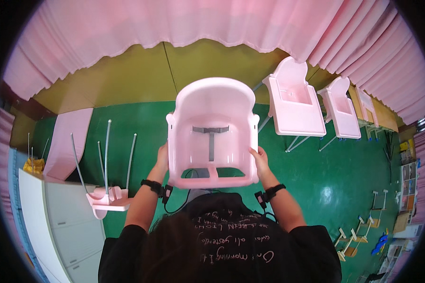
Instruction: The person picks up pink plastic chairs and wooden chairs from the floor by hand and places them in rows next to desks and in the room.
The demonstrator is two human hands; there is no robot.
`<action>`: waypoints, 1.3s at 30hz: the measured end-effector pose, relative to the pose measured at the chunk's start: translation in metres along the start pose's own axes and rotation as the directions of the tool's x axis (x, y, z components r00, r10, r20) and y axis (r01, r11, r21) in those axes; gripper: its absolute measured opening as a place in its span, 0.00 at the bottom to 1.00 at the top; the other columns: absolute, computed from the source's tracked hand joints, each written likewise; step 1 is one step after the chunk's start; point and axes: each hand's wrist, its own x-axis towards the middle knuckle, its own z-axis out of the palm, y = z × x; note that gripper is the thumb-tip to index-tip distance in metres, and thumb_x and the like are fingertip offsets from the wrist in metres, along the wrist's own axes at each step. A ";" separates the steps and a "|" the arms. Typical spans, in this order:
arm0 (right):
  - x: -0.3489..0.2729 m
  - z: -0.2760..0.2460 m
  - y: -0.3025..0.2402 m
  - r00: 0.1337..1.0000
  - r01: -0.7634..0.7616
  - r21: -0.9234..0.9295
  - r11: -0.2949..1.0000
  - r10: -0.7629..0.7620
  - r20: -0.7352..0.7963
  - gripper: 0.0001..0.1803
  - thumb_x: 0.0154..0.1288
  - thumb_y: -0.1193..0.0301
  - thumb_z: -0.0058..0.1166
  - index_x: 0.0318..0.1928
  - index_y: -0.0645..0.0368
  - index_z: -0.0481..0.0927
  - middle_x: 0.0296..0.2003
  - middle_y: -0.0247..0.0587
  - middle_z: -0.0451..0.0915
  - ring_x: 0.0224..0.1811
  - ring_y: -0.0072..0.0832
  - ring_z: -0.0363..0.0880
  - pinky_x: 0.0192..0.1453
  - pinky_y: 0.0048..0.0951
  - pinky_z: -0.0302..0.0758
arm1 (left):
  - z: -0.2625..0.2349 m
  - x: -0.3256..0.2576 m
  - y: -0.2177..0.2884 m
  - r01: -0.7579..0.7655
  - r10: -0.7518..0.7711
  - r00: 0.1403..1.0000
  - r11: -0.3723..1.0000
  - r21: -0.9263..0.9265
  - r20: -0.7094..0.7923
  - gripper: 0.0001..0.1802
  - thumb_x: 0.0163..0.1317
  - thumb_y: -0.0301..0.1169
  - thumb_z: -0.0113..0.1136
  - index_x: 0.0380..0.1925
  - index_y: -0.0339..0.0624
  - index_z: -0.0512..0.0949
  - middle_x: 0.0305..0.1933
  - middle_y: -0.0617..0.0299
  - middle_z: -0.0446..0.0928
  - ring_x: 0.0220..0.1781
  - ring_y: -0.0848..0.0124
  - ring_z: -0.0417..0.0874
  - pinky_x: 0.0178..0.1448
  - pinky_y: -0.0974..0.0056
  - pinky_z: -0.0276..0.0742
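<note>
A pink plastic high-chair seat (212, 108) with a grey strap down its middle is held up in front of me, its open side facing me. My left hand (163, 156) grips its left edge. On the opposite edge, near the lower corner, sits my right hand (260, 159). Both wrists carry black bands with small devices and thin cables. The seat has no legs or tray on it.
An upturned pink seat base (109, 200) with grey metal legs pointing up rests on a white cabinet (56, 212) at left. Two pink high chairs (295, 101) (341, 111) with trays stand on the green floor at right. Small wooden chairs (359, 233) lie lower right. Pink curtains hang behind.
</note>
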 end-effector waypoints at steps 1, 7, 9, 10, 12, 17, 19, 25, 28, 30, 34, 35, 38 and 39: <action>0.029 0.003 -0.003 1.000 0.004 0.027 1.000 -0.004 0.002 0.16 0.54 0.69 0.59 0.41 0.64 0.73 0.33 0.34 0.77 0.34 0.18 0.73 0.40 0.21 0.69 | 0.005 0.028 0.005 0.010 -0.010 1.000 1.000 0.004 0.009 0.16 0.63 0.35 0.43 0.41 0.34 0.74 0.34 0.55 0.78 0.30 0.68 0.80 0.34 0.63 0.79; 0.179 0.000 -0.007 0.997 0.010 -0.041 0.999 -0.013 -0.071 0.17 0.54 0.69 0.59 0.42 0.65 0.73 0.35 0.36 0.77 0.37 0.20 0.74 0.43 0.22 0.70 | 0.055 0.172 0.030 0.007 -0.014 0.999 0.989 0.151 0.041 0.20 0.64 0.41 0.41 0.46 0.37 0.72 0.40 0.57 0.77 0.38 0.69 0.79 0.41 0.63 0.77; 0.211 0.007 -0.020 0.998 -0.047 -0.014 0.999 0.046 -0.050 0.18 0.54 0.69 0.59 0.42 0.66 0.72 0.36 0.36 0.77 0.37 0.20 0.74 0.43 0.22 0.70 | 0.070 0.201 0.046 0.082 -0.083 0.997 0.964 0.253 -0.006 0.26 0.64 0.48 0.41 0.49 0.38 0.70 0.43 0.58 0.76 0.41 0.70 0.77 0.46 0.63 0.75; 0.228 0.010 -0.029 0.996 -0.080 0.011 0.997 0.081 -0.026 0.18 0.54 0.69 0.59 0.43 0.66 0.72 0.36 0.36 0.77 0.37 0.20 0.74 0.43 0.22 0.70 | 0.081 0.214 0.052 0.100 -0.101 0.995 0.960 0.261 -0.010 0.26 0.64 0.48 0.41 0.49 0.38 0.70 0.43 0.58 0.76 0.41 0.70 0.77 0.46 0.63 0.75; 0.264 0.010 -0.038 0.996 -0.059 -0.021 0.998 0.057 -0.063 0.18 0.54 0.69 0.59 0.42 0.66 0.72 0.36 0.37 0.77 0.37 0.21 0.74 0.41 0.22 0.71 | 0.106 0.246 0.058 0.115 -0.116 0.993 0.987 0.114 -0.001 0.30 0.65 0.52 0.35 0.48 0.34 0.71 0.41 0.58 0.76 0.38 0.72 0.76 0.43 0.66 0.73; 0.352 -0.002 -0.052 0.991 -0.117 0.026 0.993 0.118 -0.058 0.19 0.54 0.70 0.59 0.44 0.66 0.72 0.38 0.39 0.77 0.38 0.22 0.75 0.42 0.23 0.72 | 0.130 0.321 0.064 0.147 -0.171 0.985 0.906 0.397 0.025 0.32 0.59 0.53 0.49 0.50 0.33 0.67 0.44 0.54 0.74 0.43 0.68 0.76 0.46 0.64 0.73; 0.382 -0.007 -0.049 0.984 -0.165 0.034 0.986 0.167 -0.059 0.19 0.54 0.71 0.59 0.44 0.67 0.71 0.39 0.39 0.77 0.39 0.23 0.75 0.42 0.24 0.72 | 0.140 0.341 0.060 0.113 -0.114 0.993 0.847 0.519 -0.031 0.32 0.58 0.50 0.52 0.48 0.29 0.67 0.44 0.51 0.73 0.43 0.66 0.76 0.45 0.64 0.73; 0.428 -0.015 -0.049 0.970 -0.234 0.000 0.972 0.233 -0.066 0.22 0.53 0.70 0.59 0.47 0.66 0.70 0.40 0.39 0.76 0.40 0.24 0.75 0.44 0.25 0.72 | 0.160 0.380 0.055 0.162 -0.146 0.987 0.895 0.416 -0.072 0.36 0.53 0.43 0.61 0.51 0.26 0.60 0.47 0.48 0.71 0.45 0.64 0.75 0.48 0.61 0.72; 0.441 -0.022 -0.025 0.966 -0.246 0.016 0.969 0.247 -0.072 0.25 0.52 0.69 0.60 0.49 0.66 0.69 0.40 0.39 0.76 0.41 0.24 0.74 0.46 0.25 0.72 | 0.152 0.393 0.042 0.178 -0.163 0.984 0.873 0.454 -0.073 0.36 0.52 0.42 0.61 0.53 0.27 0.59 0.48 0.48 0.70 0.47 0.63 0.74 0.50 0.60 0.71; 0.450 -0.025 -0.009 0.968 -0.239 0.006 0.971 0.239 -0.071 0.26 0.52 0.70 0.60 0.50 0.66 0.68 0.41 0.39 0.76 0.42 0.24 0.74 0.46 0.26 0.71 | 0.148 0.399 0.034 0.211 -0.157 0.975 0.863 0.458 -0.155 0.35 0.52 0.41 0.61 0.53 0.28 0.60 0.48 0.49 0.71 0.48 0.64 0.74 0.51 0.61 0.70; 0.467 -0.033 0.024 0.970 -0.234 -0.007 0.972 0.233 -0.072 0.28 0.52 0.72 0.59 0.52 0.68 0.66 0.45 0.42 0.74 0.45 0.27 0.73 0.48 0.27 0.71 | 0.141 0.416 0.020 0.211 -0.156 0.976 0.839 0.502 -0.150 0.33 0.52 0.41 0.61 0.52 0.31 0.62 0.47 0.51 0.71 0.48 0.64 0.74 0.51 0.61 0.70; 0.471 -0.028 0.025 0.973 -0.223 -0.049 0.974 0.219 -0.074 0.30 0.52 0.72 0.59 0.53 0.70 0.64 0.49 0.46 0.72 0.48 0.29 0.72 0.50 0.28 0.70 | 0.138 0.419 0.023 0.256 -0.177 0.964 0.823 0.508 -0.200 0.32 0.53 0.42 0.60 0.52 0.32 0.63 0.48 0.51 0.72 0.48 0.64 0.74 0.50 0.61 0.70; 0.488 -0.016 0.025 0.939 -0.343 -0.100 0.934 0.339 -0.060 0.34 0.51 0.69 0.61 0.55 0.70 0.62 0.51 0.48 0.71 0.50 0.31 0.71 0.52 0.28 0.69 | 0.133 0.433 0.027 0.315 -0.230 0.946 0.817 0.483 -0.228 0.31 0.54 0.44 0.58 0.52 0.34 0.65 0.48 0.52 0.72 0.47 0.64 0.74 0.49 0.61 0.71; 0.493 -0.012 0.027 0.940 -0.341 -0.101 0.935 0.337 -0.060 0.34 0.51 0.69 0.61 0.55 0.70 0.62 0.51 0.48 0.71 0.50 0.31 0.71 0.52 0.28 0.69 | 0.130 0.441 0.026 0.306 -0.218 0.948 0.823 0.478 -0.233 0.31 0.54 0.44 0.58 0.52 0.34 0.65 0.48 0.52 0.72 0.47 0.64 0.75 0.49 0.61 0.71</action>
